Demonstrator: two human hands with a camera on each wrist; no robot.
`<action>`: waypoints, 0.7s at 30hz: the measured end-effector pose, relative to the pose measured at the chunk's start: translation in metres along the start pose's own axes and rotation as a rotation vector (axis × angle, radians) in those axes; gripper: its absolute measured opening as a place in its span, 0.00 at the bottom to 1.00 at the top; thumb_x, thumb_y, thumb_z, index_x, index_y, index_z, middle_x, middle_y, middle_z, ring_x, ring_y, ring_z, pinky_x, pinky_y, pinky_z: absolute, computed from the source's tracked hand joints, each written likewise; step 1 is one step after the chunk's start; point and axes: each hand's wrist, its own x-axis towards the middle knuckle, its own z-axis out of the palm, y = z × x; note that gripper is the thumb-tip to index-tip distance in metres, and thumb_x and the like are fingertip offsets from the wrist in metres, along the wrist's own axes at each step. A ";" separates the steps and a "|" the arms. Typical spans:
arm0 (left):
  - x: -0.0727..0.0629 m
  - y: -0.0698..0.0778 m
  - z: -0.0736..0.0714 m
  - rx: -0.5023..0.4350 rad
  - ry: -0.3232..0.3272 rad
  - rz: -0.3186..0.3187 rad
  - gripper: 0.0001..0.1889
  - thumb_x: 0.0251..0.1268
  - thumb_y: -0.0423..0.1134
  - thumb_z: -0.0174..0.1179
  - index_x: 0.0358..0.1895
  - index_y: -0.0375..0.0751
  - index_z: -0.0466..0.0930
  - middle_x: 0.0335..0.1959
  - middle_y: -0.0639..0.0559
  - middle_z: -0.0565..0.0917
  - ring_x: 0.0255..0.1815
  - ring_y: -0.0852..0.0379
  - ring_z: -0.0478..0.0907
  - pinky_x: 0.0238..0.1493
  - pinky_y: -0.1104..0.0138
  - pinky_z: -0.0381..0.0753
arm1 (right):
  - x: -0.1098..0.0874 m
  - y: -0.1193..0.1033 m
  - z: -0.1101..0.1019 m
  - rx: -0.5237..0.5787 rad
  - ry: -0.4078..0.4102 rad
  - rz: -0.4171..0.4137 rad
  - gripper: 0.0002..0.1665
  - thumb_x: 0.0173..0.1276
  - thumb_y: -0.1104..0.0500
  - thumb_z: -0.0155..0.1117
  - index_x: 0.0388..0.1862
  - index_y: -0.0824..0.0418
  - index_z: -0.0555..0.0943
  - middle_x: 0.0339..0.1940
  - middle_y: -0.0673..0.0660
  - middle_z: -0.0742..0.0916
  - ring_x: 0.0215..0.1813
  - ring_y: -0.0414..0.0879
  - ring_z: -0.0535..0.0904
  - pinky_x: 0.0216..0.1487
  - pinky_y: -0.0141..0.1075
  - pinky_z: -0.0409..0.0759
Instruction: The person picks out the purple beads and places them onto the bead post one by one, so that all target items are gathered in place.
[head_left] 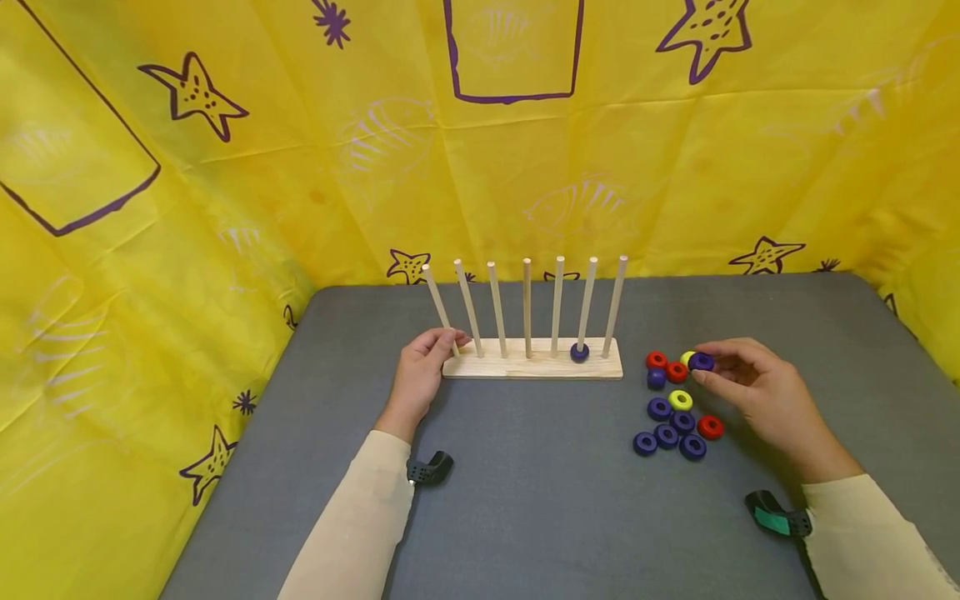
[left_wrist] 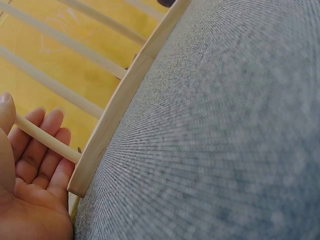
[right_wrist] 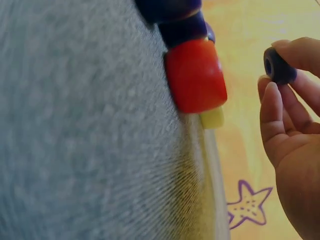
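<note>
A pale wooden peg rack (head_left: 532,367) with several upright pegs stands on the table. One dark blue ring bead (head_left: 580,352) sits at the foot of its second peg from the right. My left hand (head_left: 429,367) holds the rack at its left end, thumb and fingers around the leftmost peg (left_wrist: 47,139). Between thumb and fingertips, my right hand (head_left: 757,387) pinches another dark blue bead (right_wrist: 280,66), raised off the table. Beneath and left of that hand lie loose beads: several blue ones (head_left: 666,436), red ones (head_left: 710,427) and yellow ones (head_left: 680,401).
The grey tabletop (head_left: 525,492) reaches back to a yellow cloth (head_left: 495,183) printed with purple stars and fish. Black wrist straps (head_left: 431,468) sit on both forearms. The loose beads lie to the right of the rack.
</note>
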 end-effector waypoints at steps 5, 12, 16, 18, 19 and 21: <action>0.000 0.000 -0.001 0.002 -0.006 -0.008 0.19 0.86 0.48 0.61 0.54 0.33 0.89 0.51 0.38 0.91 0.59 0.48 0.85 0.66 0.52 0.79 | 0.001 -0.009 0.002 0.002 0.008 -0.012 0.21 0.69 0.74 0.78 0.59 0.68 0.87 0.48 0.49 0.86 0.40 0.36 0.83 0.43 0.20 0.79; -0.001 -0.001 -0.001 0.003 0.002 -0.004 0.18 0.86 0.48 0.61 0.54 0.34 0.89 0.50 0.42 0.92 0.58 0.48 0.85 0.65 0.53 0.79 | 0.002 -0.025 0.004 -0.014 -0.006 -0.021 0.21 0.69 0.72 0.78 0.60 0.65 0.87 0.48 0.49 0.86 0.40 0.37 0.82 0.42 0.21 0.79; 0.000 -0.002 -0.001 -0.008 0.003 -0.001 0.18 0.86 0.46 0.61 0.54 0.32 0.89 0.49 0.42 0.92 0.58 0.47 0.86 0.63 0.57 0.80 | 0.003 -0.035 0.007 -0.004 -0.010 -0.063 0.23 0.67 0.75 0.78 0.60 0.65 0.87 0.48 0.51 0.86 0.40 0.37 0.83 0.42 0.21 0.80; -0.001 -0.001 0.000 -0.013 0.002 0.003 0.18 0.86 0.46 0.61 0.54 0.32 0.88 0.49 0.42 0.92 0.58 0.47 0.86 0.62 0.58 0.81 | 0.004 -0.040 0.008 -0.001 -0.005 -0.085 0.24 0.66 0.76 0.79 0.60 0.65 0.87 0.48 0.51 0.86 0.40 0.37 0.83 0.43 0.21 0.80; 0.000 -0.001 0.000 -0.018 0.001 0.006 0.18 0.86 0.45 0.61 0.54 0.31 0.88 0.49 0.42 0.92 0.58 0.47 0.86 0.62 0.58 0.81 | 0.004 -0.042 0.008 0.002 -0.002 -0.096 0.25 0.65 0.77 0.79 0.60 0.65 0.87 0.48 0.51 0.86 0.40 0.37 0.83 0.43 0.21 0.80; 0.000 0.000 0.000 -0.016 0.003 0.009 0.18 0.86 0.45 0.61 0.54 0.31 0.88 0.49 0.42 0.92 0.58 0.48 0.86 0.61 0.59 0.81 | 0.006 -0.047 0.009 0.014 0.003 -0.110 0.26 0.65 0.78 0.78 0.60 0.65 0.87 0.48 0.51 0.86 0.40 0.37 0.83 0.43 0.21 0.80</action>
